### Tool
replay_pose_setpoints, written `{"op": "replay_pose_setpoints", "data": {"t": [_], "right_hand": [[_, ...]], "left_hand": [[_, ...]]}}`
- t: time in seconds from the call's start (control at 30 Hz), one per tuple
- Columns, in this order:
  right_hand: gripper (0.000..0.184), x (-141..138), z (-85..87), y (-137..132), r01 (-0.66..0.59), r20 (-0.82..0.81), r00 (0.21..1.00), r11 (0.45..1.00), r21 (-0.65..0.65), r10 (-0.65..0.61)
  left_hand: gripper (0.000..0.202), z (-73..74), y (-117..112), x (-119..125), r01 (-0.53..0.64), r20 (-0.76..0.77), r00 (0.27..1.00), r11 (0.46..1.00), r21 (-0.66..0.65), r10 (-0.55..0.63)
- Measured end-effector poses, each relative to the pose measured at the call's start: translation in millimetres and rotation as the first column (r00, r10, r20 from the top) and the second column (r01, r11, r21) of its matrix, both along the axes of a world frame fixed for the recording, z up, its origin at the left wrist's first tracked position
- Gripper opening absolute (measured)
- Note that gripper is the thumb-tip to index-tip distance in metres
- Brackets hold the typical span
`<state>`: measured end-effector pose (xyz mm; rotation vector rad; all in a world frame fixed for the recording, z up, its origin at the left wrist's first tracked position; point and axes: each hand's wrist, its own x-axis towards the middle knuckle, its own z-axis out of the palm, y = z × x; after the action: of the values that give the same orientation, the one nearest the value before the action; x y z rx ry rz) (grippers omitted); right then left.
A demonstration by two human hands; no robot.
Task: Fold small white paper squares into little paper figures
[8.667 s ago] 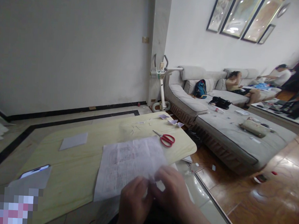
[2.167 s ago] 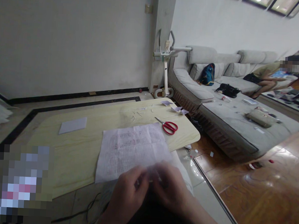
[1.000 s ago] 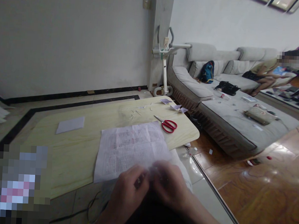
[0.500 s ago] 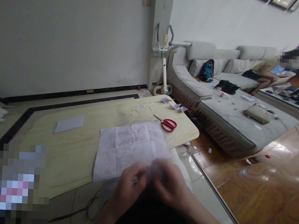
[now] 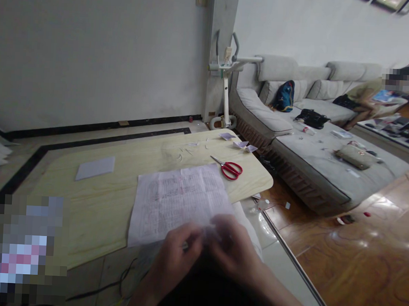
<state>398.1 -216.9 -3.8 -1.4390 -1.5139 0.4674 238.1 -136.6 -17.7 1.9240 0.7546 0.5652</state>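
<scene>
My left hand [image 5: 176, 256] and my right hand [image 5: 235, 250] meet at the near edge of a pale wooden table [image 5: 119, 212]. Both are closed in a pinch on a small whitish scrap of paper [image 5: 210, 234] held between the fingertips; it is blurred and mostly hidden. Just beyond the hands lies a creased white sheet [image 5: 177, 202] with faint print. Red-handled scissors [image 5: 228, 168] rest on the table to the right of that sheet.
A blank white card [image 5: 94, 168] lies on the table's left part, and small folded papers [image 5: 242, 146] at its far corner. A grey sofa [image 5: 304, 149] with bags stands to the right, and a person [image 5: 372, 95] sits at its far end. Paper bits litter the floor.
My hands have stayed together at the table's near edge, fingers shifting slightly on the small scrap. The view has dipped since the earliest frame, and the person on the sofa has leaned to the right.
</scene>
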Motion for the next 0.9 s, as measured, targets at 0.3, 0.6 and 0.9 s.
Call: {"op": "replay_pose_setpoints", "data": {"t": [0.3, 0.6, 0.9], "right_hand": [[0.032, -3.5, 2.0, -0.3, 0.060, 0.066, 0.996, 0.997, 0.038, -0.062], [0.025, -6.3, 1.2, -0.4, 0.043, -0.158, 0.986, 0.997, -0.068, -0.054], [0.024, -8.1, 5.8, -1.9, 0.112, 0.041, 0.993, 0.993, -0.026, -0.111]], "left_hand": [[0.021, 4.4, -1.5, 1.3, -0.015, 0.006, 1.000, 1.000, -0.025, 0.015], [0.022, 0.7, 1.6, 5.6, 0.005, 0.092, 0.996, 0.988, -0.152, 0.009], [0.019, 3.4, -1.1, 5.5, -0.022, 0.088, 0.996, 0.996, -0.092, 0.030]]}}
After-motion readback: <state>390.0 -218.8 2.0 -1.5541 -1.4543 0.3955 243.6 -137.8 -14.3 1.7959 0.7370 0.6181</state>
